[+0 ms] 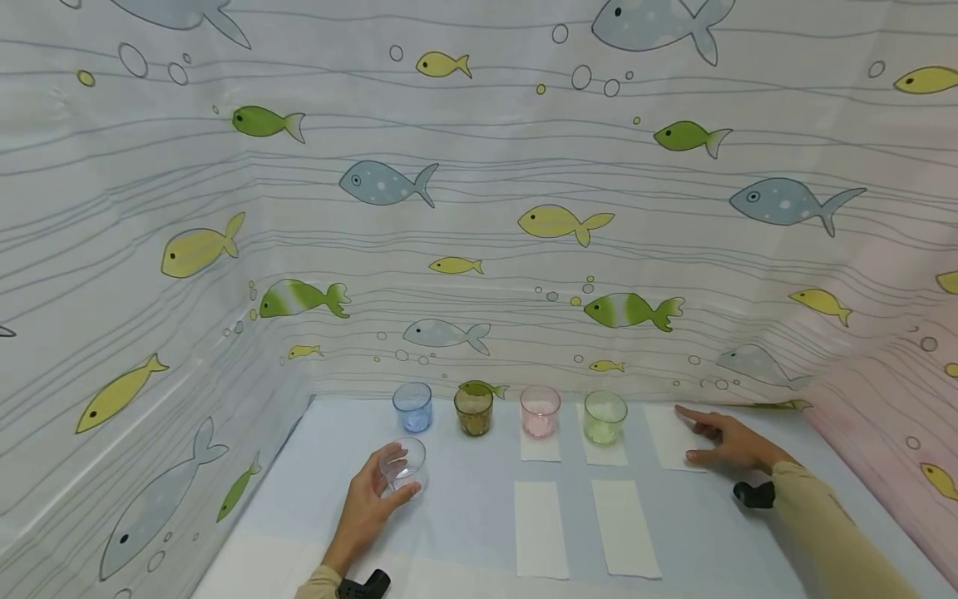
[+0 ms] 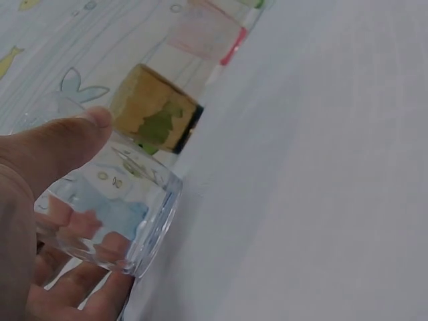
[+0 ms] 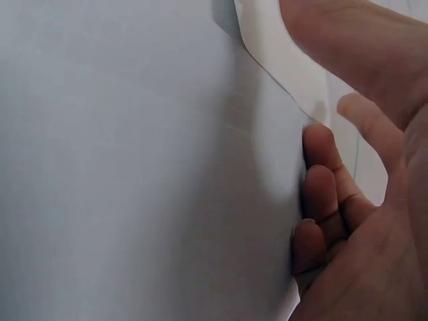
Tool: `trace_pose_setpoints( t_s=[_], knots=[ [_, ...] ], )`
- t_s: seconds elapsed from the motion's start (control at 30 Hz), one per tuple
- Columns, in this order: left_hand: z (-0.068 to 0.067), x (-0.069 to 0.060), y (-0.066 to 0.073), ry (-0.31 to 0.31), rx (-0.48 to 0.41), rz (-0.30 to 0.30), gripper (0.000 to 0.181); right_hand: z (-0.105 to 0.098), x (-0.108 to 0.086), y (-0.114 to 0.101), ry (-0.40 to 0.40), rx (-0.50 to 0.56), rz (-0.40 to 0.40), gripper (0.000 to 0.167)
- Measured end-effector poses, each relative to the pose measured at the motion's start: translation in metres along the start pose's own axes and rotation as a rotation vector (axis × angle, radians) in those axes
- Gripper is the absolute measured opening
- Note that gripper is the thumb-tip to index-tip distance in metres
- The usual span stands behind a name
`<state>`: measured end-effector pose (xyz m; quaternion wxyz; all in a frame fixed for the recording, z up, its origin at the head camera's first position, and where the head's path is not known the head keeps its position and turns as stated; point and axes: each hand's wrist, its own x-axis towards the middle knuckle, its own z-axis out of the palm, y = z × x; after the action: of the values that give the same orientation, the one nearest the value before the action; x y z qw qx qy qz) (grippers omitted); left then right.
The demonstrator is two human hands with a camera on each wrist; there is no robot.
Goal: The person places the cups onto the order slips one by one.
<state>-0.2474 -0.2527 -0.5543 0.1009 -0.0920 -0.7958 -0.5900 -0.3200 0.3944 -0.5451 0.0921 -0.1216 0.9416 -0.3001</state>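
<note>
My left hand (image 1: 368, 504) grips a clear glass (image 1: 404, 467) with thumb and fingers curled round its sides, at the left of the table. In the left wrist view the clear glass (image 2: 114, 200) is between the thumb and the fingers of my left hand (image 2: 47, 174). My right hand (image 1: 737, 445) rests at the right end of the back row, its index finger and thumb on a white paper strip (image 1: 669, 437). Seen from the right wrist, the strip (image 3: 281, 60) passes by the thumb, and the other fingers of my right hand (image 3: 361, 180) touch the table.
Along the back stand a blue glass (image 1: 412, 408), a brown glass (image 1: 474, 412), a pink glass (image 1: 540, 412) and a green glass (image 1: 604, 418), the last two on paper strips. Two more strips (image 1: 540, 530) lie nearer the front. A fish-patterned curtain (image 1: 479, 208) surrounds the table.
</note>
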Motion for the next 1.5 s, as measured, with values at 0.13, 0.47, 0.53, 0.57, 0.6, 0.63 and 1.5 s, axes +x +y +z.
trace_pose_setpoints(
  t_s=[0.13, 0.47, 0.53, 0.57, 0.6, 0.63, 1.5],
  knots=[
    [0.0, 0.001, -0.001, -0.001, 0.001, -0.007, 0.077, 0.0, -0.002, 0.001, -0.007, -0.009, -0.021, 0.096],
    [0.0, 0.0, -0.001, -0.007, 0.017, -0.027, 0.078, 0.001, -0.007, -0.007, -0.05, -0.064, 0.019, 0.104],
    [0.0, 0.001, 0.0, -0.01, 0.013, -0.021, 0.078, 0.001, -0.006, -0.007, -0.049, -0.074, 0.018, 0.106],
    [0.0, 0.001, 0.0, -0.009, 0.01, -0.017, 0.078, 0.001, -0.005, -0.007, -0.049, -0.08, 0.016, 0.106],
    [0.0, 0.002, 0.0, -0.009, 0.008, -0.014, 0.077, 0.001, -0.005, -0.007, -0.05, -0.085, 0.014, 0.107],
    [0.0, 0.002, -0.001, -0.009, 0.005, -0.011, 0.077, 0.001, -0.004, -0.007, -0.05, -0.09, 0.012, 0.107],
    [-0.005, 0.001, 0.002, -0.033, -0.025, -0.042, 0.081, -0.003, 0.004, -0.011, -0.045, -0.086, 0.11, 0.114]
  ],
)
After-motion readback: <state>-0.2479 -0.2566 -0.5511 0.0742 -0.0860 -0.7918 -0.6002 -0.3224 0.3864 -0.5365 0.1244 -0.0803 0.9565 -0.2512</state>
